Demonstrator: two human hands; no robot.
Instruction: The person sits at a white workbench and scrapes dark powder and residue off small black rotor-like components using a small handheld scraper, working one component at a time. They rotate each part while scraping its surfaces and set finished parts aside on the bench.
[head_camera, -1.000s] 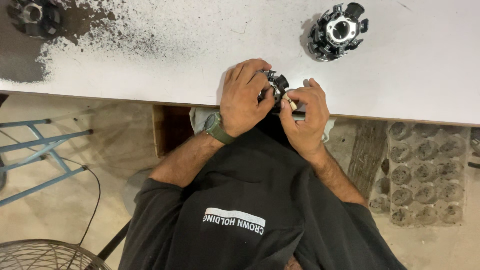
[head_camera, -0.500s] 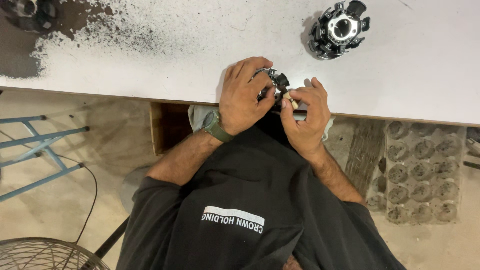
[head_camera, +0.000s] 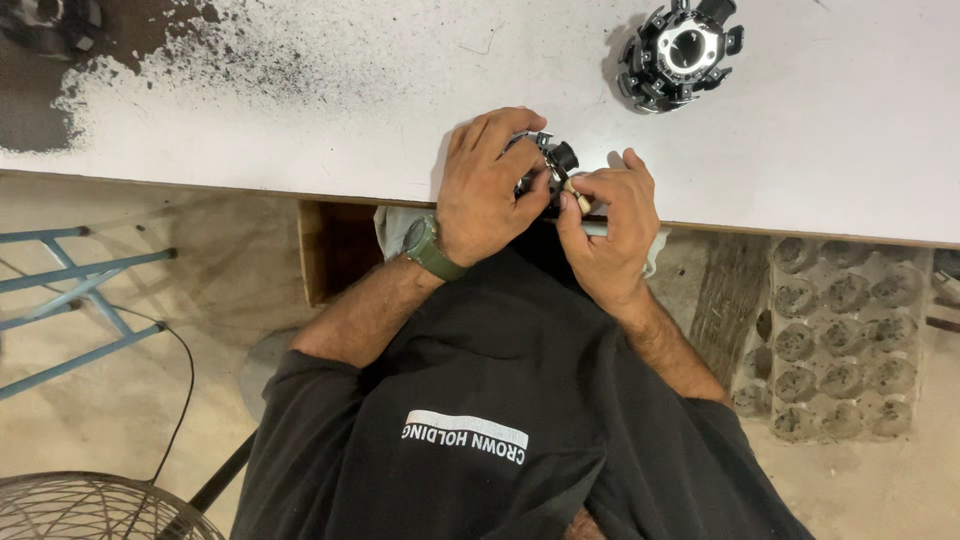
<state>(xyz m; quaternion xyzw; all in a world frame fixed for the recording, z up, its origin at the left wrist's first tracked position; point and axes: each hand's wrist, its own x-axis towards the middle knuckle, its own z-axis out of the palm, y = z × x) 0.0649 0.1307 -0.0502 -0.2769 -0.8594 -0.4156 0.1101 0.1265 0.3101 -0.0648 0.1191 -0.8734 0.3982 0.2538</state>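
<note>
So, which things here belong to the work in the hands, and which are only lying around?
In use:
- left hand and right hand, both gripping the small black metal part

Lying about:
- round black and silver part on the white table
- dark part at the table's corner
- grey egg tray
- wire fan guard

Counted, by kind. Two hands: left hand (head_camera: 492, 185) and right hand (head_camera: 610, 225), both closed around one small black and metal part (head_camera: 556, 160) at the near edge of one white table (head_camera: 860, 150). One thin pale stick (head_camera: 578, 198) pinched in the right fingers. One green wristwatch (head_camera: 430, 247) on the left wrist. Of round black toothed parts lying loose on the table, two: one at far right (head_camera: 682, 48), one cut off by the far left corner (head_camera: 50, 22). One grey egg tray (head_camera: 840, 340) at near right. One blue metal frame (head_camera: 70, 300) at left. One wire fan guard (head_camera: 90, 508) at near left. One black cable (head_camera: 180, 400) beside it.
</note>
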